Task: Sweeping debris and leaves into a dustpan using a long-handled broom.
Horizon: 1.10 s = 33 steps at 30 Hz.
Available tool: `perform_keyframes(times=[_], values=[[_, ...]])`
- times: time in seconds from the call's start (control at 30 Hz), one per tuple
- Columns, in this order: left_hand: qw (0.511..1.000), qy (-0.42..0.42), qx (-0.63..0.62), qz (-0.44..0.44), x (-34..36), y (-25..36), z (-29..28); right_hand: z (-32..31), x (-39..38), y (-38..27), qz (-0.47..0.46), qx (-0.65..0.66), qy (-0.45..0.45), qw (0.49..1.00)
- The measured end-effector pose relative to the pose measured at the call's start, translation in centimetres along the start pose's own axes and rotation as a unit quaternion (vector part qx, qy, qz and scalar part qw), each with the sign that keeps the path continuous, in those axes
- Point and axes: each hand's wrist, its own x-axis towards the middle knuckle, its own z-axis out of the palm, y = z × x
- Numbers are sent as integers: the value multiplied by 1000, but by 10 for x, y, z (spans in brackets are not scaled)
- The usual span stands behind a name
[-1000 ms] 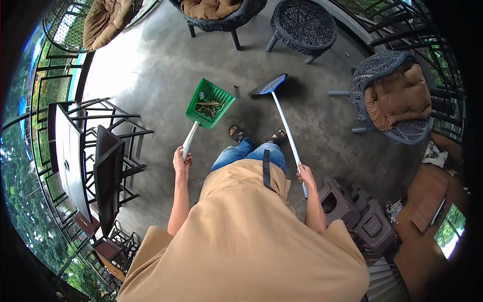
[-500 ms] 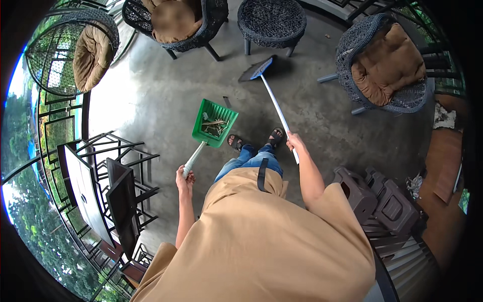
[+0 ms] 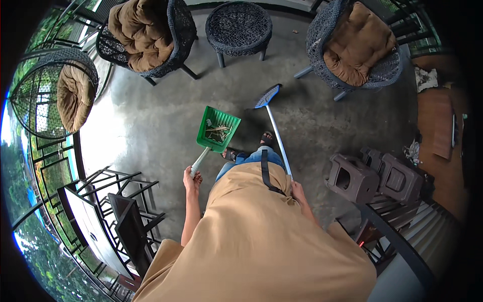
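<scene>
My left hand (image 3: 191, 178) grips the pale handle of a green dustpan (image 3: 218, 129), which is held above the grey concrete floor and carries dry leaves and twigs. My right hand (image 3: 298, 190) holds the white shaft of a broom (image 3: 275, 132); its blue head (image 3: 266, 96) rests on the floor ahead of my sandalled feet (image 3: 266, 137). Both arms reach forward from a tan garment.
Two dark wicker chairs with brown cushions (image 3: 146, 38) (image 3: 358, 45) and a round wicker stool (image 3: 239, 24) stand ahead. A hanging egg chair (image 3: 60, 93) is at left. Stacked black metal furniture (image 3: 108, 221) sits lower left, brown plastic stools (image 3: 375, 176) and a railing (image 3: 397, 241) at right.
The view has swung so the chairs and stool sit lower in the picture. Dustpan and broom stay in my hands, with the broom head still on the floor in front of me.
</scene>
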Motion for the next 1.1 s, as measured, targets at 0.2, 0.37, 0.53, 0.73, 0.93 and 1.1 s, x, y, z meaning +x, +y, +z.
perform_keyframes(times=[0.2, 0.37, 0.53, 0.73, 0.93, 1.1], values=[[998, -35, 41, -12, 25, 19, 18, 5, 51, -33, -98, 14, 94, 991], [997, -24, 78, 6, 19, 38, 46, -28, 148, -127, -113, -97, 163, 975], [998, 22, 53, 18, 2, 28, 80, -60, 244, -249, -73, -10, 113, 991], [998, 62, 7, 25, -18, 27, 133, -92, 374, -369, -73, 189, 9, 979], [997, 82, -1, 13, -23, 42, 161, -109, 474, -436, -9, 234, -54, 971], [996, 84, 23, 11, -24, 62, 187, -76, 458, -404, 45, 220, -47, 973]])
